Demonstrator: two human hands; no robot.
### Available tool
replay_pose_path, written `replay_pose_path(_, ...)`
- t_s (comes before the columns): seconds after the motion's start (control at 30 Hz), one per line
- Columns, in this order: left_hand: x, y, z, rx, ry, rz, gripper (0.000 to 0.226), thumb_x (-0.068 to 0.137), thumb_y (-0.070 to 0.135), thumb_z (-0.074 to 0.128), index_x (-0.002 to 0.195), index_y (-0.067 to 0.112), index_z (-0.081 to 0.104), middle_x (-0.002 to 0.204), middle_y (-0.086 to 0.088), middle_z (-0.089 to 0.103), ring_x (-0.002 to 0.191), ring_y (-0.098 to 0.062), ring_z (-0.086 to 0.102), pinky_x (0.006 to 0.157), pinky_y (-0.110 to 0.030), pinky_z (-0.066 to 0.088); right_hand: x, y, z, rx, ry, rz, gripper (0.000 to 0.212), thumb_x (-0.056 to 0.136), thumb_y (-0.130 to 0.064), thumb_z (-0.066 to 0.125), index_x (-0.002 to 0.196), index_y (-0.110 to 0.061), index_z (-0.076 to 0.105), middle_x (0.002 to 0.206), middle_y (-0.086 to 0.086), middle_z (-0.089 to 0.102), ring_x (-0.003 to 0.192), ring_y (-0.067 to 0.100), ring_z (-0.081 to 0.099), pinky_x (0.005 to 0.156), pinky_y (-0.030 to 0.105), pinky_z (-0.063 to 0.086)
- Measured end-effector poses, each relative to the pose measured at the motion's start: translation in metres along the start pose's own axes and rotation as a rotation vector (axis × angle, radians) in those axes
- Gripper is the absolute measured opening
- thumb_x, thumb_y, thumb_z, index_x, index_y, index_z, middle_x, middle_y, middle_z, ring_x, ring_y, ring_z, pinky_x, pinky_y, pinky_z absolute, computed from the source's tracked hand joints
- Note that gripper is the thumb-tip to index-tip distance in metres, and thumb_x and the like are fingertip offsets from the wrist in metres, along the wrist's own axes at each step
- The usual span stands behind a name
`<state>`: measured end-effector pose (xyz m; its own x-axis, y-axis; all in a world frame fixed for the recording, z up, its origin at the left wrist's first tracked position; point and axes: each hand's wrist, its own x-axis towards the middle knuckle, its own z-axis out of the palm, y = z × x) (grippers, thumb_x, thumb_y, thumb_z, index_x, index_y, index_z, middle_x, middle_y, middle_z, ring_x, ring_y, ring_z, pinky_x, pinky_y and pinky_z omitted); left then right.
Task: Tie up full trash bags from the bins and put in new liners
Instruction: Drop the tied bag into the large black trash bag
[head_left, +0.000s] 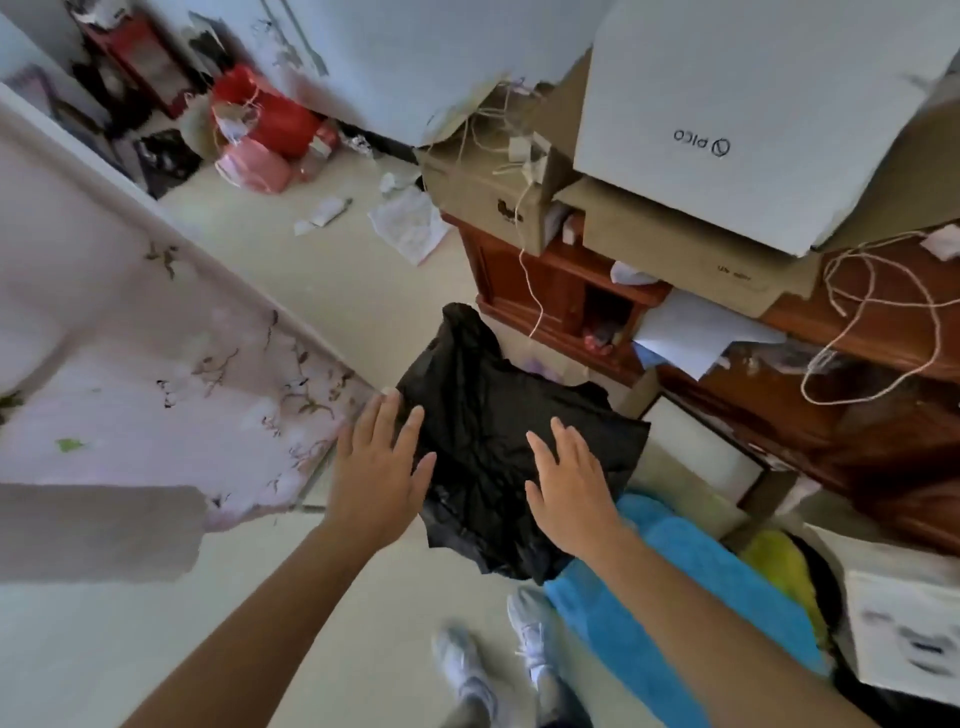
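Note:
A crumpled black trash bag (493, 431) hangs in the air in front of me, above the pale floor. My left hand (379, 467) lies against its left edge with the fingers spread. My right hand (571, 493) presses on its lower right part, fingers also extended. Both thumbs are hidden behind the plastic, and the bag is held up between the two hands. One loose corner of the bag sticks up at the top. No bin shows clearly; something pale purple (543, 366) peeks out behind the bag.
A bed with a floral sheet (156, 364) fills the left. A wooden cabinet (561, 291) with cardboard boxes (727, 130) and loose cables stands on the right. A blue cloth (649, 597) lies by my white shoes (467, 670). Papers and red bags (270, 114) litter the far floor.

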<state>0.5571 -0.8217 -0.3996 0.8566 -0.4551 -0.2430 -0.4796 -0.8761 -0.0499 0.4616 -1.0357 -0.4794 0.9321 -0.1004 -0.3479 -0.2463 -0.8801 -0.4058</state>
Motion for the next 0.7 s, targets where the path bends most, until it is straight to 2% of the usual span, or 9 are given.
replay_pose_path(0.2, 0.098, 0.000, 0.144, -0.129, -0.209, 0.105, 0.051, 0.103, 0.035, 0.039, 0.148, 0.012, 0.038, 0.161, -0.008, 0.023, 0.148, -0.029, 0.020, 0.114, -0.047, 0.033, 0.043, 0.028, 0.117, 0.030, -0.055, 0.182, 0.065, 0.102, -0.025, 0.044, 0.157, -0.021, 0.011, 0.164, 0.018, -0.002, 0.151, 0.037, 0.006, 0.118, 0.046, 0.023)
replay_pose_path(0.3, 0.116, 0.005, 0.197, -0.085, -0.282, 0.157, 0.059, 0.100, 0.022, 0.046, 0.154, 0.016, 0.024, 0.165, -0.005, 0.006, 0.136, -0.031, 0.035, 0.099, -0.043, 0.046, 0.053, 0.034, 0.165, 0.025, -0.018, 0.287, 0.072, 0.096, -0.020, 0.054, 0.157, -0.015, 0.016, 0.162, 0.023, 0.010, 0.145, 0.041, 0.025, 0.111, 0.047, 0.035)
replay_pose_path(0.37, 0.118, 0.006, 0.223, -0.052, -0.358, 0.101, 0.073, 0.097, 0.017, 0.049, 0.156, 0.020, 0.006, 0.164, -0.003, -0.006, 0.121, -0.033, 0.048, 0.083, -0.041, 0.050, 0.056, 0.035, 0.189, 0.000, -0.008, 0.333, 0.077, 0.091, -0.021, 0.063, 0.155, -0.011, 0.023, 0.156, 0.022, 0.030, 0.128, 0.038, 0.049, 0.094, 0.044, 0.049)
replay_pose_path(0.43, 0.117, 0.005, 0.239, -0.079, -0.415, 0.052, 0.083, 0.097, 0.018, 0.051, 0.155, 0.020, -0.009, 0.159, -0.010, 0.019, 0.102, -0.034, 0.058, 0.071, -0.041, 0.049, 0.057, 0.035, 0.199, -0.057, -0.019, 0.342, 0.083, 0.081, -0.021, 0.075, 0.152, -0.009, 0.033, 0.127, 0.017, 0.061, 0.096, 0.032, 0.064, 0.073, 0.039, 0.054)
replay_pose_path(0.5, 0.113, 0.000, 0.249, -0.039, -0.469, 0.036, 0.088, 0.096, 0.017, 0.052, 0.153, 0.019, -0.015, 0.119, -0.015, 0.056, 0.082, -0.031, 0.058, 0.063, -0.038, 0.044, 0.056, 0.036, 0.205, -0.141, -0.011, 0.338, 0.088, 0.066, -0.018, 0.085, 0.144, -0.010, 0.046, 0.088, 0.008, 0.066, 0.073, 0.026, 0.063, 0.061, 0.035, 0.050)
replay_pose_path(0.53, 0.108, -0.003, 0.249, 0.010, -0.503, 0.050, 0.083, 0.096, 0.016, 0.052, 0.155, 0.020, -0.006, 0.101, -0.012, 0.060, 0.077, -0.030, 0.058, 0.061, -0.038, 0.045, 0.054, 0.035, 0.204, -0.172, -0.019, 0.334, 0.085, 0.061, -0.018, 0.088, 0.139, -0.012, 0.053, 0.080, 0.004, 0.064, 0.068, 0.024, 0.062, 0.059, 0.033, 0.049)
replay_pose_path(0.57, 0.104, -0.007, 0.247, 0.053, -0.529, 0.070, 0.070, 0.095, 0.015, 0.051, 0.154, 0.021, 0.014, 0.093, -0.010, 0.062, 0.078, -0.030, 0.059, 0.062, -0.038, 0.047, 0.052, 0.034, 0.202, -0.191, -0.019, 0.325, 0.078, 0.058, -0.017, 0.090, 0.130, -0.015, 0.061, 0.077, 0.002, 0.063, 0.066, 0.022, 0.062, 0.058, 0.032, 0.049)
replay_pose_path(0.63, 0.094, -0.014, 0.233, 0.117, -0.548, 0.112, 0.034, 0.094, 0.013, 0.049, 0.124, 0.024, 0.059, 0.092, -0.007, 0.066, 0.083, -0.032, 0.064, 0.066, -0.036, 0.051, 0.046, 0.027, 0.186, -0.164, 0.009, 0.298, 0.054, 0.054, -0.013, 0.091, 0.104, -0.022, 0.073, 0.074, 0.000, 0.062, 0.064, 0.022, 0.063, 0.056, 0.031, 0.050)
replay_pose_path(0.7, 0.085, -0.018, 0.208, 0.116, -0.533, 0.131, 0.024, 0.093, 0.015, 0.047, 0.104, 0.023, 0.067, 0.096, -0.006, 0.067, 0.086, -0.032, 0.065, 0.066, -0.035, 0.050, 0.040, 0.016, 0.162, -0.102, 0.054, 0.284, 0.037, 0.055, -0.009, 0.090, 0.084, -0.025, 0.073, 0.071, -0.001, 0.058, 0.062, 0.021, 0.062, 0.050, 0.029, 0.048)
